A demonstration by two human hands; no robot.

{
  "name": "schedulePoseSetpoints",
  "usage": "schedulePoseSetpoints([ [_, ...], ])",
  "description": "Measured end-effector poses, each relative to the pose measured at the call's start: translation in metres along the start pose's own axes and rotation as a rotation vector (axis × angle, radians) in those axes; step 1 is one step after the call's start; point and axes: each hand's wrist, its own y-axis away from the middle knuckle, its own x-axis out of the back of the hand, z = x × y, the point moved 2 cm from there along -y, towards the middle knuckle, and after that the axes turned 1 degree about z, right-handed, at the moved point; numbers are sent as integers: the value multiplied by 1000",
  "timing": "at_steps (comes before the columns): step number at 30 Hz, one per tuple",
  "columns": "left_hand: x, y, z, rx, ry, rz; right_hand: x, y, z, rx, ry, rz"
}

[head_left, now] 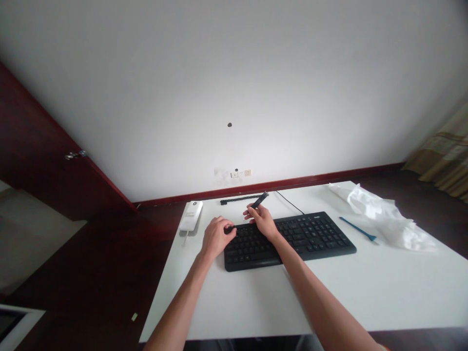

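Observation:
A black keyboard [314, 234] lies on the white table, partly covered by my hands and right forearm. At its upper left corner, my left hand [217, 235] has thumb and fingers closed around a small black piece [229, 229]; whether that piece touches the keyboard I cannot tell. Over the keyboard's upper edge, my right hand [262, 220] grips a slim black stick-like tool [260, 200], tilted up to the right. Behind the hands lies a row of small black pieces [243, 199], too small to make out clearly.
A white handheld device [192, 217] with a short cord rests at the table's left. To the right are a thin blue tool [357, 229] and a crumpled white plastic bag [383, 214]. The keyboard's cable [290, 202] runs over the white table's [248, 312] back edge.

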Motion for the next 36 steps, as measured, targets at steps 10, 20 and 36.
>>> schedulePoseSetpoints([
  [10,-9,-33,-63,21,-186,-8,-1,0,0,-32,-33,7],
  [20,-13,-31,-74,9,-115,98,-1,-1,0,-39,-20,32],
  [36,-29,-69,-54,-99,-182,54,0,0,-1,-41,-25,39],
])
